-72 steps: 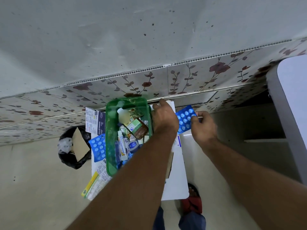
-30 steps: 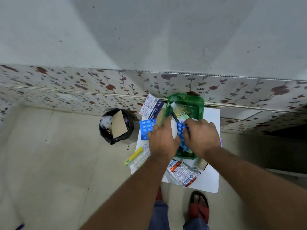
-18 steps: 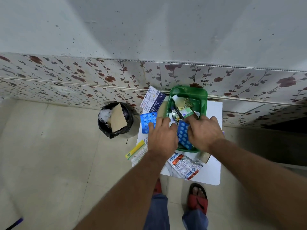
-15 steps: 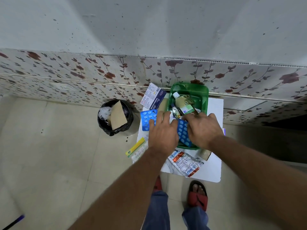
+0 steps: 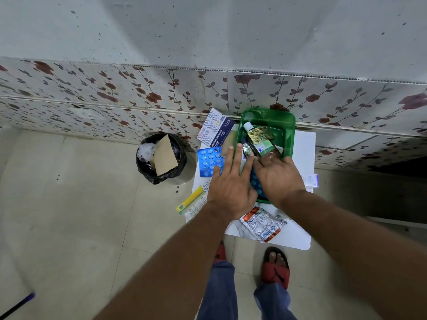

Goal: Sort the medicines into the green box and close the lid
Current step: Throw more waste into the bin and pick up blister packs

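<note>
The green box (image 5: 290,125) stands open on the white table (image 5: 300,236), against the wall. Inside lie a clear bottle (image 5: 262,145) and a gold blister strip (image 5: 260,134). My right hand (image 5: 278,177) rests palm down in the box on a blue blister pack (image 5: 256,184); the palm hides whether it grips the pack. My left hand (image 5: 231,184) hovers over the box's left rim with fingers spread, holding nothing. A second blue blister pack (image 5: 209,161), a bandage carton (image 5: 215,130), a yellow tube (image 5: 190,200) and silver-orange strips (image 5: 262,224) lie on the table.
A black-lined bin (image 5: 161,158) with a brown card in it stands on the floor left of the table. A small white box (image 5: 310,180) sits at the table's right edge. The flowered wall tiles run right behind the green box. My sandalled feet are below the table.
My right hand has carried the blue blister pack from the right of the box into it and now covers it. My left hand has let go of the rim and spread its fingers.
</note>
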